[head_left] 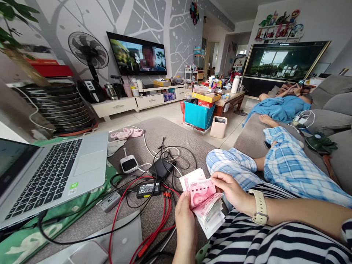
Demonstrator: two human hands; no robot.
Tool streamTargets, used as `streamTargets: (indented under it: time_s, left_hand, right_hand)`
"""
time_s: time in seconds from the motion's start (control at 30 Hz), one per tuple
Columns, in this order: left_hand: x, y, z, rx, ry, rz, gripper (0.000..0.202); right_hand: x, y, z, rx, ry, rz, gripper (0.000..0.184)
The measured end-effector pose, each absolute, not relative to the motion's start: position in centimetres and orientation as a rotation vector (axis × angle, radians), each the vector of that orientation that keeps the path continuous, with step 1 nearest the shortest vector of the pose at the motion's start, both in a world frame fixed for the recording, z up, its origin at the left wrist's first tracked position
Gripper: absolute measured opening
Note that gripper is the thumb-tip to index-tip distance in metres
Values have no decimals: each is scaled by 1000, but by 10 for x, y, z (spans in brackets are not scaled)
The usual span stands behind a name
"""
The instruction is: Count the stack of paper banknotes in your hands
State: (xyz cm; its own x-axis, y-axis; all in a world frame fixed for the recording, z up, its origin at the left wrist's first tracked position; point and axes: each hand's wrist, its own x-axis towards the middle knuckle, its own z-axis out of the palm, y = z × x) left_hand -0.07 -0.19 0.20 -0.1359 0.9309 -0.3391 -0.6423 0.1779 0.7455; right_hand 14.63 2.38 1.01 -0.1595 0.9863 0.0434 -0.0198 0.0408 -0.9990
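Observation:
A stack of pink banknotes point(203, 196), the top one marked 100, is held between my two hands above the sofa. My left hand point(185, 214) grips the stack's left side, its thumb lying on top. With thumb and fingers, my right hand point(231, 189) pinches the upper right edge of a note. The lower ends of the notes fan out, and white paper shows beneath them. A cream watch point(259, 207) is on my right wrist. Just left of the notes lie red cables point(166, 205) and a black power adapter point(148, 189).
An open laptop point(68, 165) stands on green cloth at the left. Tangled cords, a black box point(162, 168) and a small white device point(128, 163) lie on the sofa. Another person lies under a blue cover point(277, 104). A pink bin point(219, 127) stands beyond.

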Motion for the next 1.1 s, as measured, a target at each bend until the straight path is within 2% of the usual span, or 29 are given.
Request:
streamTargets:
  time_s: [0.87, 1.1]
  left_hand:
    - [0, -1, -10, 334, 842, 1401, 28]
    - [0, -1, -10, 263, 786, 1365, 28]
  right_hand:
    - [146, 20, 12, -1099, -1354, 1326, 33]
    - [144, 18, 12, -1061, -1384, 1335, 40]
